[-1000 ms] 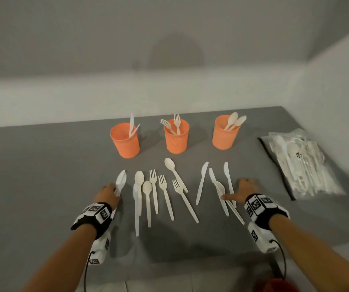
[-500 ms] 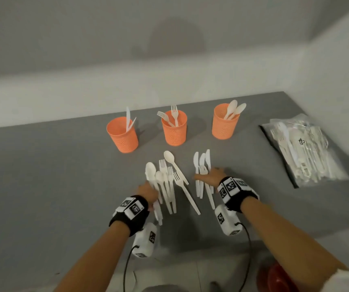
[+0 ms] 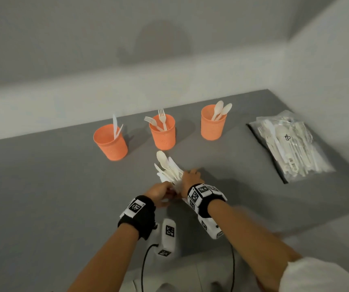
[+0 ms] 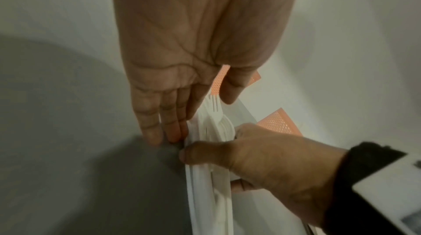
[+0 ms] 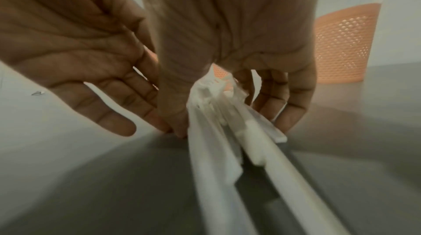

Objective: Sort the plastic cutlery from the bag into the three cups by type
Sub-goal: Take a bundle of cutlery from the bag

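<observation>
Three orange cups stand in a row at the back: the left cup (image 3: 110, 144) has knives, the middle cup (image 3: 162, 135) forks, the right cup (image 3: 212, 127) spoons. In front of the middle cup, a mixed bundle of white cutlery (image 3: 168, 167) is gathered on the grey table. My right hand (image 3: 190, 178) grips the bundle (image 5: 216, 158) between thumb and curled fingers. My left hand (image 3: 159, 192) lies against the bundle's left side with straight fingers (image 4: 159, 123) touching the table. The handles' ends are hidden under my hands in the head view.
A clear plastic bag (image 3: 291, 146) with more cutlery lies at the right, near the wall. The grey table (image 3: 42, 186) runs into a corner of pale walls. An orange cup (image 5: 346, 44) stands just beyond my right hand.
The cutlery lay spread in a row; both hands swept inward and pushed it into one bundle at the centre. The right hand has closed round it.
</observation>
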